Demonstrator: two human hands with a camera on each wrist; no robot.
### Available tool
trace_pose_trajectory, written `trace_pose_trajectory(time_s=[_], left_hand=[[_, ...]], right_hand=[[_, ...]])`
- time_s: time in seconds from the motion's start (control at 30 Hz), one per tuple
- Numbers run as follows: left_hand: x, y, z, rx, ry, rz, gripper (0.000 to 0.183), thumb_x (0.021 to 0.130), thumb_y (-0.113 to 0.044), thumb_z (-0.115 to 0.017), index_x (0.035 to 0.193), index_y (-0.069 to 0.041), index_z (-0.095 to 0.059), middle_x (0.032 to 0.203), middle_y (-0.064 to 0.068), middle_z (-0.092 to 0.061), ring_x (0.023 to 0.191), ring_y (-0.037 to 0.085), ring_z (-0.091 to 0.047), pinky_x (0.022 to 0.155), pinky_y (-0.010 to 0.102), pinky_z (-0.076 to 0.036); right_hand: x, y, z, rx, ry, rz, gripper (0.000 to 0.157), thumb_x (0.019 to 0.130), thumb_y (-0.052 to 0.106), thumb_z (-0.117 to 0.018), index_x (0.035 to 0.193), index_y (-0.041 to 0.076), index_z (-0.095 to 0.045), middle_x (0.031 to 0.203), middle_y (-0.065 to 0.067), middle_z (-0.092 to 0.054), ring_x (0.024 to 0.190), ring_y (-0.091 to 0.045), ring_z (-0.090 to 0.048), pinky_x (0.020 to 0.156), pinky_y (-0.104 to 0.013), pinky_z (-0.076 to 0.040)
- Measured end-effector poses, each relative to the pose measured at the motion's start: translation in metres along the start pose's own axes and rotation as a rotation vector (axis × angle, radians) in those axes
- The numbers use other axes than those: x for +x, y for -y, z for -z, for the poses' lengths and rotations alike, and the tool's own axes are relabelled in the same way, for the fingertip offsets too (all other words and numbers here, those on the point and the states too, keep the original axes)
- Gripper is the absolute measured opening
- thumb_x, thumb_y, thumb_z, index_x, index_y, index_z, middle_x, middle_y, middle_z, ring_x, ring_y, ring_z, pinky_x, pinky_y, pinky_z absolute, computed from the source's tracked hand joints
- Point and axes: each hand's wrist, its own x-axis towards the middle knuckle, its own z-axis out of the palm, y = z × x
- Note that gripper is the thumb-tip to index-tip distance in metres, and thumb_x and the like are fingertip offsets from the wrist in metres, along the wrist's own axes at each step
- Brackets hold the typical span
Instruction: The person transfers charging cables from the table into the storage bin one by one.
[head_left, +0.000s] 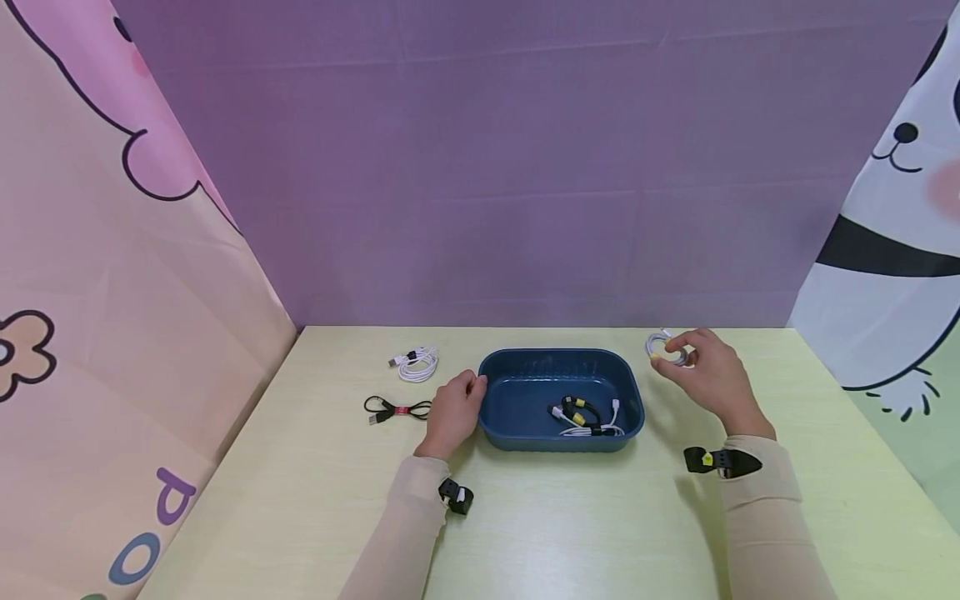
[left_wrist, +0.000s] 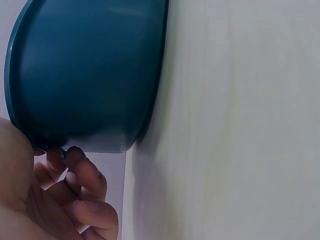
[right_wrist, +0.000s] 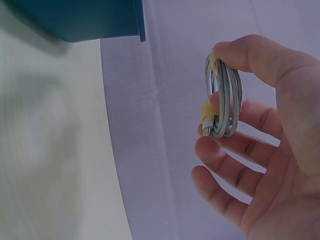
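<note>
A blue plastic bin (head_left: 525, 443) stands on the table. My left hand (head_left: 454, 412) grips its left rim, and the left wrist view shows curled fingers (left_wrist: 87, 180) just at the rim's edge. Up in the air beyond the bin's right side, my right hand (head_left: 712, 379) pinches a coiled pale grey cable (right_wrist: 225, 100) between thumb and fingertips. Yellow ties wrap that coil, and a metal plug pokes out at its lower end. Inside the bin, toward the right, lie a black cable (head_left: 587, 406) with yellow parts and a bundled white cable (head_left: 596, 431).
Left of the bin, a coiled white cable (head_left: 420, 365) lies toward the back of the table (head_left: 570, 525). In front of it is a black cable (head_left: 386, 409) with a red tie, close to my left hand. A purple cloth (head_left: 480, 183) hangs behind the table.
</note>
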Motion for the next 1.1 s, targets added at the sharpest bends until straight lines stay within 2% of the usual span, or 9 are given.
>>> trace_pose_trajectory(time_s=[0.63, 1.1], left_hand=[[-0.001, -0.001, 0.001, -0.013, 0.004, 0.001, 0.035, 0.107, -0.031, -0.050, 0.079, -0.011, -0.052, 0.065, -0.001, -0.042, 0.057, 0.017, -0.045, 0.054, 0.028, -0.030], [-0.001, 0.000, 0.000, -0.002, -0.001, -0.001, 0.035, 0.107, -0.031, -0.050, 0.078, -0.011, -0.052, 0.065, -0.001, -0.042, 0.057, 0.017, -0.044, 0.054, 0.028, -0.029]], right_hand=[[-0.001, 0.015, 0.004, 0.002, 0.016, 0.015, 0.037, 0.090, 0.037, -0.075, 0.107, 0.005, -0.069, 0.104, -0.014, -0.058, 0.086, -0.029, -0.052, 0.068, -0.034, -0.037], [-0.002, 0.025, 0.000, -0.003, 0.042, 0.044, 0.038, 0.090, 0.037, -0.076, 0.110, 0.005, -0.070, 0.111, -0.015, -0.060, 0.088, -0.029, -0.055, 0.067, -0.034, -0.039]])
